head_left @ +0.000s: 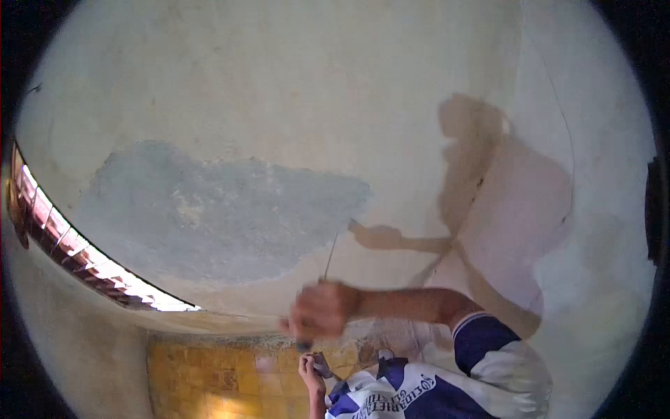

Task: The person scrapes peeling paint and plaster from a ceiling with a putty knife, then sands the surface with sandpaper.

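Observation:
My right hand [322, 309], somewhat smeared by motion, is closed around the dark handle of a putty knife [329, 257]. Its thin blade, seen nearly edge-on, points up to the lower right border of a grey patch [230, 209] on the pale wall [293, 91]. Lower down, close to my body, my left hand [311, 373] has its fingers closed on a small flat grey piece [322, 365], whose kind I cannot tell.
Shadows of my head, arm and tool [380, 236] fall across the wall and its right corner. A barred opening [91, 255] lets in bright light at left. Yellow tiled floor [202, 370] lies below. A thin crack or wire line [567, 129] runs down the right wall.

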Tool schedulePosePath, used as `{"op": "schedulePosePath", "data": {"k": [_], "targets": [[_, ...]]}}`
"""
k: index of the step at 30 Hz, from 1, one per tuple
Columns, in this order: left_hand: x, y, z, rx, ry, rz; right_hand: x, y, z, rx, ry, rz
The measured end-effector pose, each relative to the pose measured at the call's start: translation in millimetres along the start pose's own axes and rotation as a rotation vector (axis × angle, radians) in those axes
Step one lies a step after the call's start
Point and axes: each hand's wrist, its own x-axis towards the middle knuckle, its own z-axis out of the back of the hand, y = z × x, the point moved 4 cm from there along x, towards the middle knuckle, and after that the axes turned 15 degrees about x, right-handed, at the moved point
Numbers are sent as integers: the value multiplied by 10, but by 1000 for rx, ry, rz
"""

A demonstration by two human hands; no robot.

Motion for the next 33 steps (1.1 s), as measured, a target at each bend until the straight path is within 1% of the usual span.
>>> {"op": "schedulePosePath", "data": {"k": [1,2,3,5,6,8,9,11,12,14,15,17,20,23,24,27,30,32,33], "targets": [[-60,-211,-138,-21,-58,17,130,149,49,74,20,80],[-136,-301,-181,-39,-124,43,94,110,88,167,22,106],[-116,-211,-155,-13,-93,13,32,73,116,261,19,129],[-37,34,-16,49,-30,-44,-132,2,95,185,-11,-44],[-82,-23,-5,78,-51,-9,-239,-72,82,147,-16,-125],[-81,94,33,34,-40,4,-481,-256,58,70,-22,-283],[-96,177,66,14,-32,14,-685,-160,-12,190,-42,-364],[-98,305,126,-33,-61,-10,-690,44,-68,353,-2,-633],[-107,338,145,-56,-74,-19,-798,148,-162,430,66,-680],[-163,260,206,-2,-98,-18,-1038,313,-358,575,202,-779],[-151,225,222,26,-107,-21,-1044,339,-392,596,227,-770],[-109,279,282,23,-120,-18,-1015,397,-436,632,272,-764],[-41,279,365,20,-120,-13,-873,247,-353,716,248,-848],[1,197,441,28,-111,2,-456,50,-108,661,288,-916],[21,164,470,33,-106,5,-294,2,-63,616,234,-869],[98,176,592,30,-82,30,-18,-47,-119,501,291,-753],[220,191,690,-18,-24,44,468,-8,-397,552,310,-389],[320,373,799,-9,-41,59,807,122,-622,667,350,-212],[380,430,853,-6,-51,64,933,152,-686,605,450,-124]]}}
